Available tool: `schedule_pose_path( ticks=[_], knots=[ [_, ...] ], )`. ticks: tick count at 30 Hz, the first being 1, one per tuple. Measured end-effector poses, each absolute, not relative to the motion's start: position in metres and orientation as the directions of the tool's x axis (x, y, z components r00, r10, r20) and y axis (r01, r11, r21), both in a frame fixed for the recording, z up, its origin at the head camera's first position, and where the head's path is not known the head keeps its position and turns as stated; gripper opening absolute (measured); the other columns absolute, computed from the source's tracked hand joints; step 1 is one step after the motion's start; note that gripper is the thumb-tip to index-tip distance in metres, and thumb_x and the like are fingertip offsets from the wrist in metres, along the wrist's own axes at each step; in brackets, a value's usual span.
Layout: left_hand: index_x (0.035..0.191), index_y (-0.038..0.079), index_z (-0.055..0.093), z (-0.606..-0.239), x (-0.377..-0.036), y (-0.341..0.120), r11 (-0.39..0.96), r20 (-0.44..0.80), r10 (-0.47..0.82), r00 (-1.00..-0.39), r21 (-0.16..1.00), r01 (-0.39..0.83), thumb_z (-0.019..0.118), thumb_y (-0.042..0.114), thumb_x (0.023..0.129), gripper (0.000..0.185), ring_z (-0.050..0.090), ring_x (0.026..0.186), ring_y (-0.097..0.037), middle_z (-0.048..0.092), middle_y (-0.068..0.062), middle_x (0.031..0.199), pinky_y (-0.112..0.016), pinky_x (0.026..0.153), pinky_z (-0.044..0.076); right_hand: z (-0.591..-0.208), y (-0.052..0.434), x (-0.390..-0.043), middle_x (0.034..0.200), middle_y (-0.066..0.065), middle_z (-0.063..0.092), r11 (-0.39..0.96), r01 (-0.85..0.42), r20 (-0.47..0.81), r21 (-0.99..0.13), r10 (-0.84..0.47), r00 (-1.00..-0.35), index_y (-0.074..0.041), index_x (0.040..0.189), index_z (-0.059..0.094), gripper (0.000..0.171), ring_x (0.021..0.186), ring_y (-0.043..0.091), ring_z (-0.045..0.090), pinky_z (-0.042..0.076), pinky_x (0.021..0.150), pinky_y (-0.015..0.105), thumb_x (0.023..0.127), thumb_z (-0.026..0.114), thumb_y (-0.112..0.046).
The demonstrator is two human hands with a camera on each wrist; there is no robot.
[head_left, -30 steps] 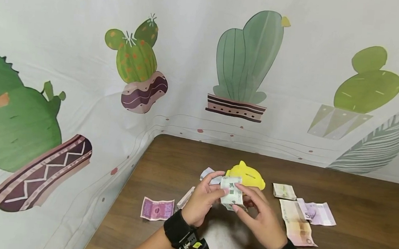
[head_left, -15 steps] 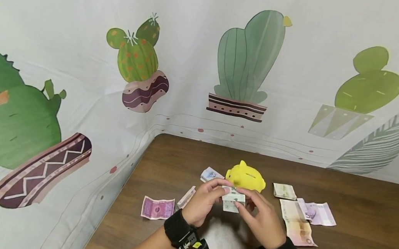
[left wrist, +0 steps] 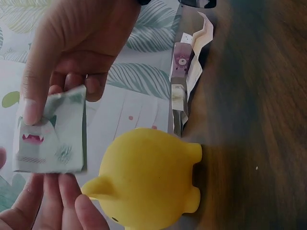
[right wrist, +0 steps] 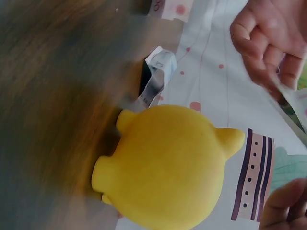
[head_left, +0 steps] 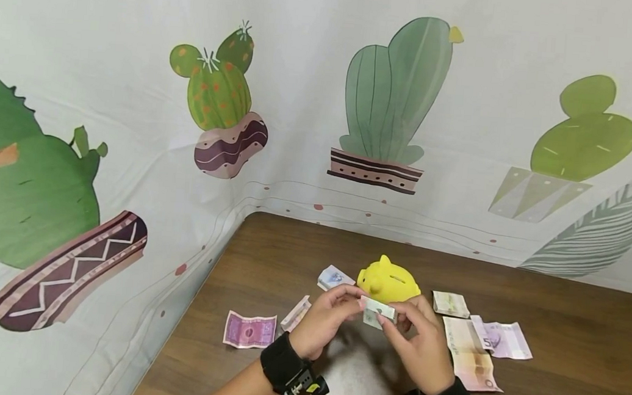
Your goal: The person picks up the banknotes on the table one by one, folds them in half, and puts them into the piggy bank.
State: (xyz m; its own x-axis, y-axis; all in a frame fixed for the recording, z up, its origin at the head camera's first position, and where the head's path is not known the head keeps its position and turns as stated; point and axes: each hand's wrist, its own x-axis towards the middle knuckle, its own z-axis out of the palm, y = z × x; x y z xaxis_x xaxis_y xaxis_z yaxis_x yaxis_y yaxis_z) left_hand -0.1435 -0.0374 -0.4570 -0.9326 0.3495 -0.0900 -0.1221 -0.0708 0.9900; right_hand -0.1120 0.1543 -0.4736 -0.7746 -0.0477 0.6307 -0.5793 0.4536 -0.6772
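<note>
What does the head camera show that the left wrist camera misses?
Only the head view shows the whole table, the purple note lying at its left, and the cactus-print cloth behind. Only the left wrist view shows the folded note up close, with the red mark printed on it. Both show the yellow piggy bank and the left hand and right hand pinching that folded note.

Folded banknote (head_left: 378,312) partly hidden by fingers (head_left: 389,328); table (right wrist: 48,96) blurred.
</note>
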Motion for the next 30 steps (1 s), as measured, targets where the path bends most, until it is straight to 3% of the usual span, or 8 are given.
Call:
schedule_pose_path(
  ticks=[3,6,12,20,30],
  knots=[
    [0.123,-0.002,0.062,-0.4574,-0.1429,-0.0378,-0.073,-0.09,0.373,-0.924,0.989,-0.125,0.07,0.012,0.09,0.037,0.062,0.1,-0.012,0.068,-0.009,0.113,-0.03,0.088,0.049,-0.4713,0.1537,-0.1117,0.1,0.008,0.056,0.379,-0.578,0.618,-0.723,-0.02,-0.786,-0.01,0.094,0.071,0.03,0.085,0.005,0.051,0.044,0.069,0.016,0.075,0.08,0.012],
    [0.124,-0.004,0.061,-0.4571,-0.1424,-0.0382,-0.098,-0.1,0.415,-0.904,0.983,-0.153,0.071,0.008,0.088,0.039,0.064,0.103,-0.012,0.069,-0.012,0.116,-0.027,0.087,0.051,-0.4679,0.1539,-0.1103,0.11,0.009,0.058,0.264,-0.52,0.535,-0.813,-0.017,-0.845,-0.006,0.095,0.069,0.024,0.094,0.004,0.056,0.049,0.073,0.014,0.081,0.075,0.012],
    [0.125,-0.011,0.057,-0.4581,-0.1411,-0.0374,-0.147,-0.101,0.48,-0.871,0.97,-0.194,0.066,0.002,0.089,0.039,0.064,0.096,-0.009,0.068,-0.002,0.106,-0.024,0.085,0.054,-0.4635,0.1562,-0.1091,0.106,0.0,0.061,0.113,-0.347,0.345,-0.931,-0.037,-0.938,-0.001,0.099,0.066,0.009,0.096,0.004,0.058,0.052,0.075,0.017,0.091,0.069,0.003],
    [0.12,-0.014,0.06,-0.4585,-0.1415,-0.0372,-0.137,-0.084,0.477,-0.875,0.976,-0.169,0.065,0.002,0.091,0.033,0.063,0.081,-0.007,0.071,0.001,0.095,-0.021,0.071,0.053,-0.4663,0.153,-0.1083,0.097,-0.001,0.065,0.052,-0.319,0.316,-0.946,-0.05,-0.947,0.001,0.101,0.065,0.009,0.082,0.006,0.06,0.053,0.066,0.021,0.093,0.066,0.004],
    [0.117,-0.014,0.063,-0.4596,-0.1417,-0.0368,-0.138,-0.079,0.433,-0.898,0.979,-0.152,0.064,0.005,0.093,0.03,0.06,0.077,-0.006,0.067,0.006,0.09,-0.022,0.071,0.052,-0.4673,0.1518,-0.1045,0.097,-0.003,0.061,0.068,-0.32,0.315,-0.945,-0.079,-0.946,0.004,0.11,0.063,0.014,0.084,0.005,0.058,0.051,0.068,0.02,0.096,0.061,0.004]
  ],
)
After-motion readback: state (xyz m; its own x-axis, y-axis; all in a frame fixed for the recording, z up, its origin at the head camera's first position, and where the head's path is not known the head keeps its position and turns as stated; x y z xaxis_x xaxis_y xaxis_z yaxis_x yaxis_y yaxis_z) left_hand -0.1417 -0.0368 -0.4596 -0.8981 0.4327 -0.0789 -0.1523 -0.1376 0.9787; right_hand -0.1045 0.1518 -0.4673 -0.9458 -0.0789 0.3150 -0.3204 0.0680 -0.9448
